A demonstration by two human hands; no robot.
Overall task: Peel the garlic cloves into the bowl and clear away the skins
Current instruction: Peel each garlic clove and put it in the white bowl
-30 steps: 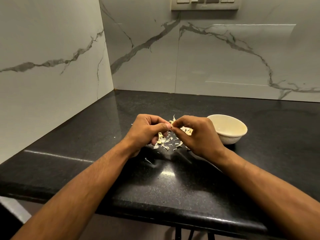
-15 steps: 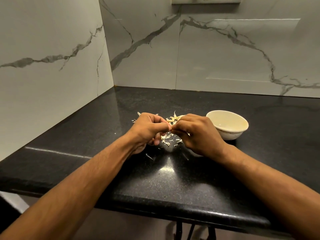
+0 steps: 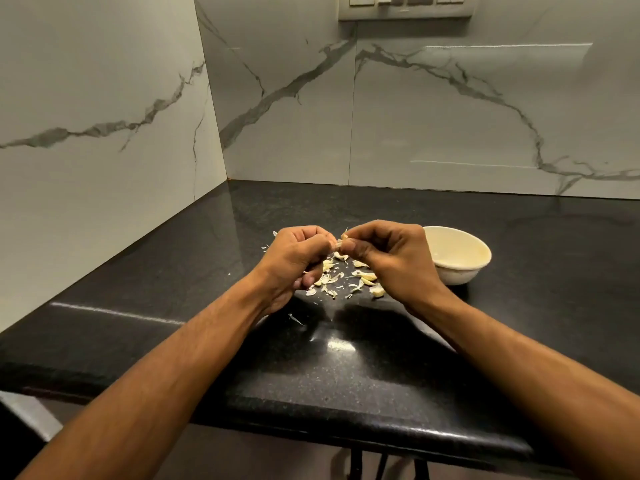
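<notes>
My left hand (image 3: 294,261) and my right hand (image 3: 388,258) meet above the black counter (image 3: 311,372), fingertips together. Between them they pinch a small garlic clove (image 3: 338,244), mostly hidden by the fingers. Below the hands lies a scatter of pale garlic skins and cloves (image 3: 349,278) on the counter. A cream bowl (image 3: 457,254) stands just right of my right hand; its inside looks plain from here.
White marble-look walls close the counter at the left and back. A switch and socket plate (image 3: 405,6) sits high on the back wall. A few stray skin flakes (image 3: 294,318) lie nearer the front edge. Bare counter stretches to the right of the bowl.
Both hands have stayed together over the skins, working the clove, and now sit slightly higher. The view tilted down, then back up.
</notes>
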